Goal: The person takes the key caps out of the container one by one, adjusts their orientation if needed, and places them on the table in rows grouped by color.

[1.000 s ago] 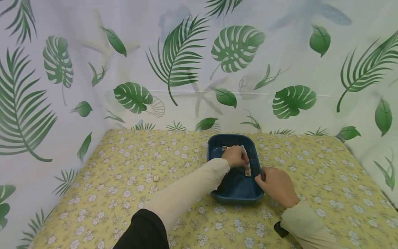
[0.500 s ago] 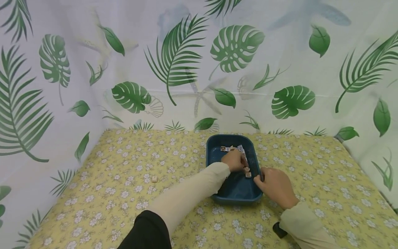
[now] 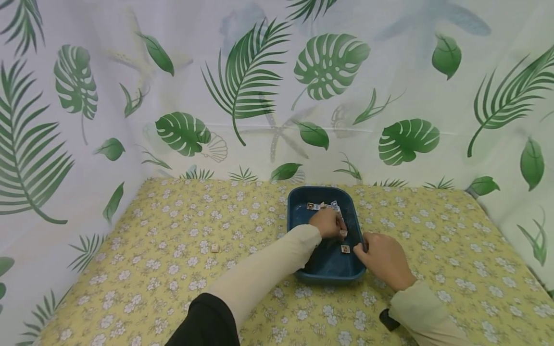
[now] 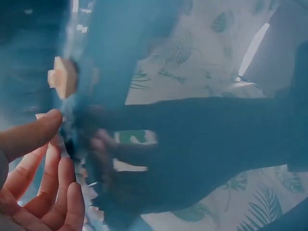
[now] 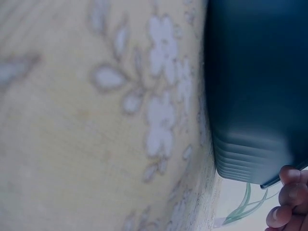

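A: Since half a second ago, we've got the loose tile sitting closer to us in the bin, clear of the left hand.

B: Yep, and we see that hand pinching another tile, thumb against fingers, inside the bin. Right hand? We see it gripping the bin's right edge.

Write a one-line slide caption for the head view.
Left hand pinches a small pale piece inside a dark-blue, round-cornered rectangular plastic tub while the right hand grips its rim.
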`<state>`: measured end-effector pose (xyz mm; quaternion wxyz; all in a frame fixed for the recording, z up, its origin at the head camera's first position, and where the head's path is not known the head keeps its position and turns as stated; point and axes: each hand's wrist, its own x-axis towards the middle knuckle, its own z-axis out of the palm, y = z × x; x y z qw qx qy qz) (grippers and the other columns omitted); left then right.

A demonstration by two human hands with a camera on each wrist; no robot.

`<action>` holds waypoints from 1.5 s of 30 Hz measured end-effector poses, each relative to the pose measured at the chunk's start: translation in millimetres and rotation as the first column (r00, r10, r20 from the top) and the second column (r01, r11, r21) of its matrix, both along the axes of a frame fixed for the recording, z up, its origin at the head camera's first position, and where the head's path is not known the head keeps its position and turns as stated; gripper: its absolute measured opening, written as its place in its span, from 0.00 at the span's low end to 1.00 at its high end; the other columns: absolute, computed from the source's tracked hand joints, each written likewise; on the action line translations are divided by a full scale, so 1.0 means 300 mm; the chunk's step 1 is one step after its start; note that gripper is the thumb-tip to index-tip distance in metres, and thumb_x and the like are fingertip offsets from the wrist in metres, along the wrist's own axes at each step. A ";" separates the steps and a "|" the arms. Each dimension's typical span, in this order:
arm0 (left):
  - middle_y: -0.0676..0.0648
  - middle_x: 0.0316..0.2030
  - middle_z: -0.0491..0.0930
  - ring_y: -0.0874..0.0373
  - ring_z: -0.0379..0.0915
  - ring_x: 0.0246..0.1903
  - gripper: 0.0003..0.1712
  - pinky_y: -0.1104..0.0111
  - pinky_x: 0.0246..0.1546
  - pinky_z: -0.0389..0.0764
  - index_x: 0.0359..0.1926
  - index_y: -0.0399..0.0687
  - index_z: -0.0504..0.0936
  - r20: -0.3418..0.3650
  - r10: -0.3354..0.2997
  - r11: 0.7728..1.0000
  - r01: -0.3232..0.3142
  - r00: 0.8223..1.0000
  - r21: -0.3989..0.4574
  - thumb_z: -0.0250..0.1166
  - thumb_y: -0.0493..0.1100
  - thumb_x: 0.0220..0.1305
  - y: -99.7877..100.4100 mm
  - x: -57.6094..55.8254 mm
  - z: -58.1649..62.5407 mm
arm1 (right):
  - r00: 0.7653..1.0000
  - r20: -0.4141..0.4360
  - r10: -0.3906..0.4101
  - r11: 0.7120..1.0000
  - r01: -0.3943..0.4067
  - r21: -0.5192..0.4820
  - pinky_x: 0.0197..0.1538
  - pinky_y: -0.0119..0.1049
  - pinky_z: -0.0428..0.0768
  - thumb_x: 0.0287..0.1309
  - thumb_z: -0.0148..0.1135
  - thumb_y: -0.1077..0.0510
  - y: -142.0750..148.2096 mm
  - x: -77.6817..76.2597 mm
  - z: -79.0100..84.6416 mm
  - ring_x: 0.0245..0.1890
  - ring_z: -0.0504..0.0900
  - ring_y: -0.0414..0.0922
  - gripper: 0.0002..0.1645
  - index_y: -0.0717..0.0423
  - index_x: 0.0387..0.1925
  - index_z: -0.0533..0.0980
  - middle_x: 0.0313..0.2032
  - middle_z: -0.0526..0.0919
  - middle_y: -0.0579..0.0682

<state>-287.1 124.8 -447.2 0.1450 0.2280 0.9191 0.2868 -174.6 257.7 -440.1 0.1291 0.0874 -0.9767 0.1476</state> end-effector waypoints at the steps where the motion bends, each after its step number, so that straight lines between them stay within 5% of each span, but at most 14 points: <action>1: 0.55 0.26 0.81 0.66 0.72 0.24 0.02 0.74 0.33 0.77 0.28 0.51 0.87 -0.006 0.005 1.000 -0.005 1.000 0.011 0.73 0.42 0.51 0.000 -0.006 0.001 | 1.000 0.000 -0.001 1.000 0.001 0.000 0.18 0.29 0.53 0.56 0.55 0.61 0.000 0.000 0.001 0.10 0.55 0.38 0.21 0.50 0.11 0.61 0.09 0.58 0.44; 5: 0.53 0.24 0.82 0.64 0.73 0.22 0.03 0.73 0.33 0.79 0.27 0.49 0.86 -0.022 0.023 0.998 -0.021 0.999 0.064 0.73 0.41 0.50 -0.010 -0.020 0.042 | 1.000 0.002 0.003 1.000 -0.003 0.000 0.18 0.29 0.53 0.56 0.54 0.61 -0.002 -0.002 -0.002 0.10 0.55 0.38 0.21 0.50 0.11 0.61 0.09 0.58 0.44; 10: 0.51 0.26 0.80 0.62 0.72 0.24 0.06 0.75 0.24 0.73 0.30 0.48 0.85 -0.053 0.005 0.995 0.001 0.999 0.102 0.73 0.39 0.49 -0.053 -0.017 0.140 | 1.000 0.008 0.004 1.000 -0.004 0.001 0.18 0.29 0.53 0.57 0.55 0.60 -0.005 -0.003 -0.003 0.10 0.55 0.38 0.21 0.50 0.12 0.61 0.09 0.57 0.44; 16: 0.48 0.31 0.81 0.62 0.74 0.27 0.11 0.76 0.28 0.75 0.40 0.46 0.85 -0.082 -0.118 0.981 0.129 0.990 0.142 0.71 0.39 0.53 -0.141 0.009 0.259 | 1.000 0.026 -0.013 1.000 0.013 0.004 0.18 0.30 0.54 0.56 0.54 0.60 -0.007 -0.004 0.001 0.10 0.56 0.39 0.20 0.51 0.12 0.62 0.09 0.59 0.44; 21: 0.48 0.35 0.82 0.62 0.74 0.31 0.13 0.77 0.30 0.75 0.44 0.47 0.85 -0.083 -0.202 0.957 0.214 0.976 0.193 0.69 0.40 0.56 -0.221 0.047 0.315 | 0.999 0.042 -0.022 1.000 0.022 0.004 0.18 0.31 0.55 0.56 0.54 0.60 -0.008 -0.005 0.001 0.10 0.57 0.40 0.19 0.51 0.12 0.62 0.09 0.60 0.45; 27: 0.47 0.37 0.82 0.58 0.76 0.35 0.13 0.76 0.34 0.76 0.45 0.48 0.84 -0.072 -0.219 0.934 0.231 0.973 0.272 0.67 0.42 0.58 -0.325 0.093 0.347 | 0.999 0.041 -0.033 0.999 0.032 0.007 0.18 0.31 0.54 0.56 0.53 0.60 -0.011 -0.006 0.004 0.10 0.57 0.40 0.19 0.51 0.12 0.62 0.09 0.59 0.45; 35: 0.45 0.38 0.79 0.61 0.74 0.32 0.11 0.73 0.37 0.77 0.44 0.45 0.82 -0.017 -0.152 0.899 0.145 0.988 0.414 0.66 0.40 0.59 -0.452 0.140 0.363 | 0.998 0.043 -0.037 0.999 0.036 0.016 0.18 0.30 0.53 0.55 0.54 0.61 -0.015 -0.006 0.006 0.10 0.56 0.39 0.20 0.51 0.11 0.61 0.09 0.58 0.45; 45: 0.44 0.46 0.78 0.58 0.75 0.39 0.16 0.67 0.43 0.79 0.51 0.45 0.79 0.035 -0.183 0.826 0.134 0.983 0.548 0.63 0.41 0.63 -0.576 0.165 0.313 | 0.999 0.034 -0.028 1.000 0.027 0.016 0.18 0.30 0.53 0.55 0.55 0.61 -0.014 -0.006 0.005 0.10 0.56 0.39 0.20 0.51 0.12 0.62 0.09 0.59 0.45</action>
